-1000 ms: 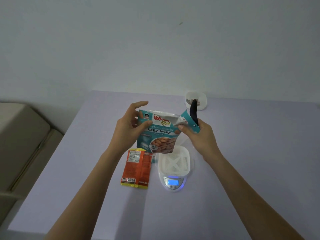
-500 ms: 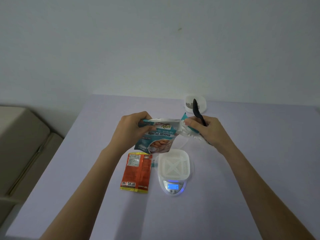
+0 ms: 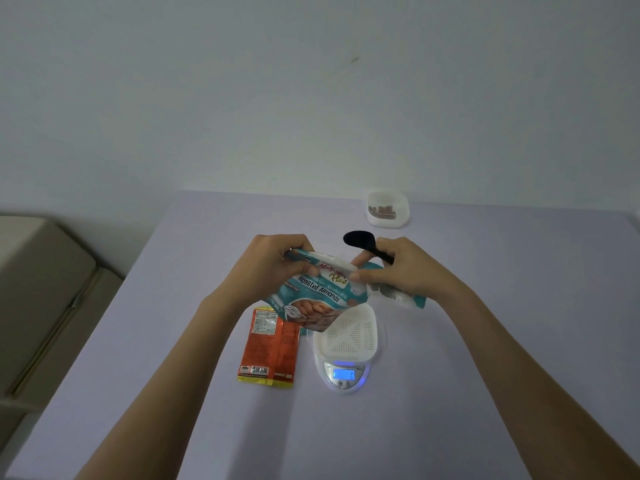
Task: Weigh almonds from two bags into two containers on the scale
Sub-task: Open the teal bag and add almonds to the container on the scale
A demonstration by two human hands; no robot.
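I hold a teal bag of roasted almonds (image 3: 317, 299) in the air above the table. My left hand (image 3: 273, 268) grips its top left edge. My right hand (image 3: 398, 268) pinches the top right edge, a torn teal strip (image 3: 401, 296) hanging from it, and also holds a black spoon (image 3: 358, 240) that points left. Below the bag, a white slotted container (image 3: 349, 337) sits on the small digital scale (image 3: 344, 375), whose blue display is lit. An orange bag (image 3: 272, 348) lies flat to the left of the scale.
A second white container (image 3: 388, 209) holding some almonds stands at the far side of the lilac table (image 3: 485, 341). A beige sofa (image 3: 38, 299) lies beyond the table's left edge. A pale wall rises behind.
The bag has tipped down toward the container and my hands have drawn closer over its top. The spoon has swung from upright to pointing left.
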